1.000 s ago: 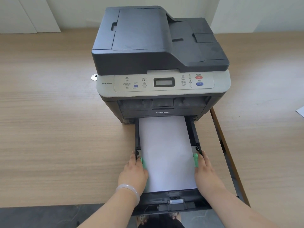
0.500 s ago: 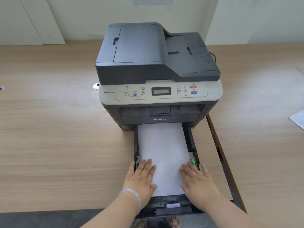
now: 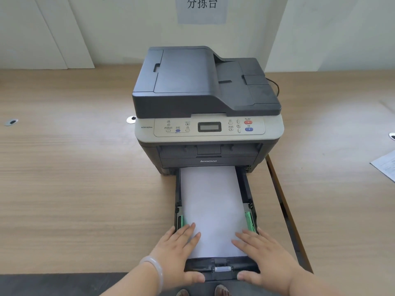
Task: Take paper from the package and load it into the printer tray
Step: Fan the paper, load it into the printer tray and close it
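Two big shapes fill the frame: the wooden surface (image 3: 74, 189) and the Lenovo printer (image 3: 208, 107) at centre. Its pulled-out tray (image 3: 248, 189) runs long-axis toward the printer, holding the paper (image 3: 211, 206) at lower centre. The left hand (image 3: 179, 251) and right hand (image 3: 265, 255) lie flat, fingers spread, equally near, thumbs now hooked over the tray's front edge, unlike a moment earlier.

an office: printer (image 3: 207, 107) on wood desk (image 3: 74, 189), wall sign (image 3: 202, 8).
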